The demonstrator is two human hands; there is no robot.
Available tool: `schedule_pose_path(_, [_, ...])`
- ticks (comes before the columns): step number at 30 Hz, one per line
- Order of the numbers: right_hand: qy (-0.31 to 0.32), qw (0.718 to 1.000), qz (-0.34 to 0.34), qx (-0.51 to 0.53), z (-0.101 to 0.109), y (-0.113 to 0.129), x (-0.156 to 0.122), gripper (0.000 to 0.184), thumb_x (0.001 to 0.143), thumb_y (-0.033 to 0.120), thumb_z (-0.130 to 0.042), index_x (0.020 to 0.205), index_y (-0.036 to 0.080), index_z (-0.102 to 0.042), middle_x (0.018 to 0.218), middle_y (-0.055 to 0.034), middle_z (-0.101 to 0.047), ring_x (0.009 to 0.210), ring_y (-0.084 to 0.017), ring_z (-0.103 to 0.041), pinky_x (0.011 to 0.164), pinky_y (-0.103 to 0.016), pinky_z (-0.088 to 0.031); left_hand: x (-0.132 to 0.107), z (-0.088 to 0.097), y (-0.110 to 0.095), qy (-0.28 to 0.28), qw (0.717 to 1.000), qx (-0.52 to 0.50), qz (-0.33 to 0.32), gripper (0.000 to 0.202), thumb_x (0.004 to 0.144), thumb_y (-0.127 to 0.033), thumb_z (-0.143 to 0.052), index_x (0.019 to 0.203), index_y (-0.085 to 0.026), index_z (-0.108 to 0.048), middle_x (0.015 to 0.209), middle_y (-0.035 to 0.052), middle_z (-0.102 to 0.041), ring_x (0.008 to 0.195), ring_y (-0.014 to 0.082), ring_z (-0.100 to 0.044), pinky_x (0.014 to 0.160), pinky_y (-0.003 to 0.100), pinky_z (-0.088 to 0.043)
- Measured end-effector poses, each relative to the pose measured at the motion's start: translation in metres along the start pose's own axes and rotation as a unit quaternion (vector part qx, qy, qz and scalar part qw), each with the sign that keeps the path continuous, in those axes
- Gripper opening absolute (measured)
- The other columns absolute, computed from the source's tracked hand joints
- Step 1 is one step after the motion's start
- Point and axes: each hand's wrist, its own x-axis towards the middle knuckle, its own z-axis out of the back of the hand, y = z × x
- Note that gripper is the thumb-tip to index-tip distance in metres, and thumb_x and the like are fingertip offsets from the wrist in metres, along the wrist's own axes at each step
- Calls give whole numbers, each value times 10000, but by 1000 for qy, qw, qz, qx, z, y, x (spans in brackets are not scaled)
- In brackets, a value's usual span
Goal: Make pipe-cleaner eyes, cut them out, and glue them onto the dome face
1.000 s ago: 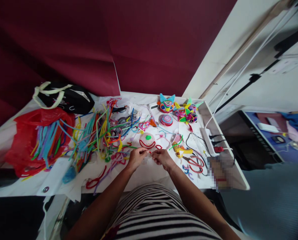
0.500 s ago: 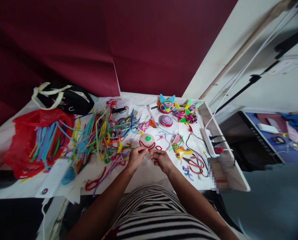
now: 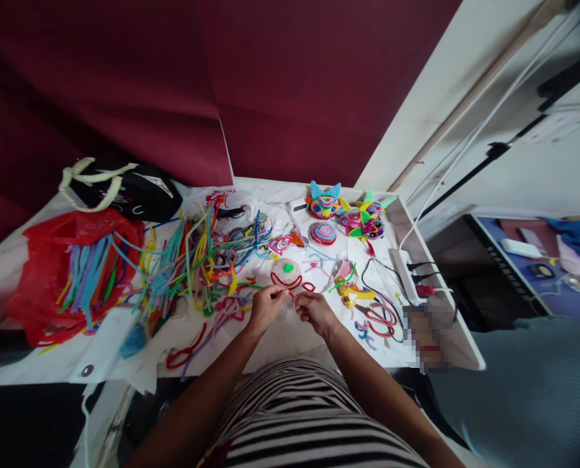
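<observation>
My left hand (image 3: pixel 266 305) and my right hand (image 3: pixel 315 311) are close together at the table's front, both with fingers pinched. Between them runs a red pipe cleaner (image 3: pixel 291 294), with a small loop standing above my right fingertips. Just beyond my fingers sits a pale rounded form (image 3: pixel 277 268) with a green coiled spot (image 3: pixel 288 268) on top. A red curved strand (image 3: pixel 286 284) lies across its near side; whether it joins the piece in my fingers I cannot tell.
To the left spread loose pipe cleaners (image 3: pixel 167 273) and a red plastic bag (image 3: pixel 34 279). On the right lie a yellow glue gun (image 3: pixel 353 296), red-handled scissors (image 3: pixel 382 322) and a power strip (image 3: pixel 407 276). Behind are a pink coiled dome (image 3: pixel 323 234) and a blue-eared figure (image 3: pixel 325 203).
Almost nothing differs. Both hands keep their pinch on the red pipe cleaner, and the whole view has shifted very slightly.
</observation>
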Motion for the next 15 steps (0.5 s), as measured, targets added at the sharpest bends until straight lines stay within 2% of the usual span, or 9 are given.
schedule_pose_path(5, [1,999,27,20,-2,-2,0,309,913,330,-582,1167,154,-579,1150,-78,-609,934,-183,-624,773,-367,-547,1,-1,2,-3,1000,3,-5,249,771,-361,-592,772,-138,-703,651,25,-678,606,155,-613,581,253,-457])
schedule_pose_path(9, [5,998,49,39,-5,-4,1,318,915,337,-578,1177,156,-573,1163,-80,-604,954,-190,-620,792,-381,-543,2,-3,2,-10,1000,-5,-3,276,772,-387,-580,787,-144,-711,643,32,-677,593,149,-594,540,227,-432])
schedule_pose_path(15, [62,995,54,49,4,4,-4,287,921,338,-571,1136,148,-584,1087,-65,-623,889,-169,-629,756,-356,-548,8,1,1,10,999,-36,-7,321,757,-424,-572,799,-138,-711,614,23,-652,545,136,-556,517,221,-413])
